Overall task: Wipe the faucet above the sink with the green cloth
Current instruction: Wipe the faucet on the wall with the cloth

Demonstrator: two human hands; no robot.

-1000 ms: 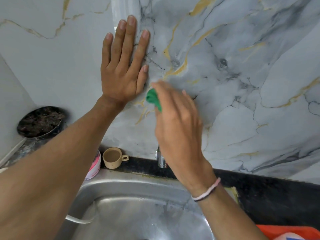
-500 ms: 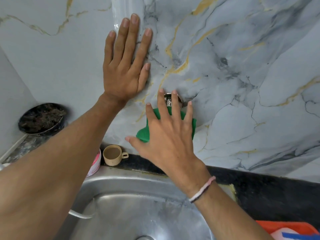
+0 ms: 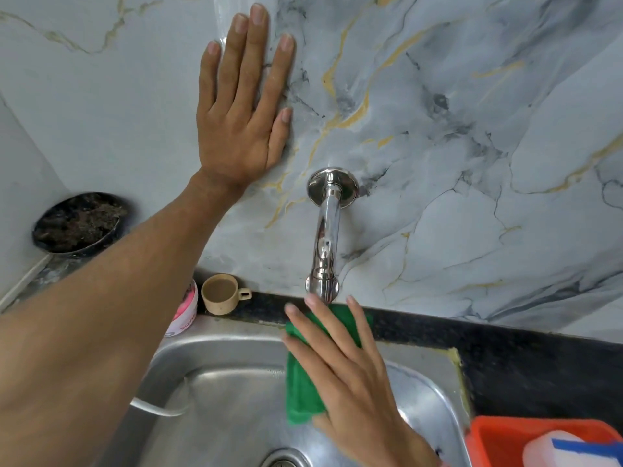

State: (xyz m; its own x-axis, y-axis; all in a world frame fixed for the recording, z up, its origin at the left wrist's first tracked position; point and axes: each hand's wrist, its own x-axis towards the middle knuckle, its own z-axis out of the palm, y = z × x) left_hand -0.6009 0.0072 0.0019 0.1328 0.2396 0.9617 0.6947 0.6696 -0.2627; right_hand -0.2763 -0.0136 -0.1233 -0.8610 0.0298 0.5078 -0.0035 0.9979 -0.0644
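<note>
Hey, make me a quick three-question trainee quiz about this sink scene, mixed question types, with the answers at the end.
1. True or false: the left hand lies flat on the marble wall.
2. Which hand has the green cloth under it?
A. left hand
B. right hand
C. neither
3. Fill in: the chrome faucet spout ends just above the right hand's ____.

Key
1. True.
2. B; the cloth hangs under the palm over the steel sink.
3. Fingertips.
</note>
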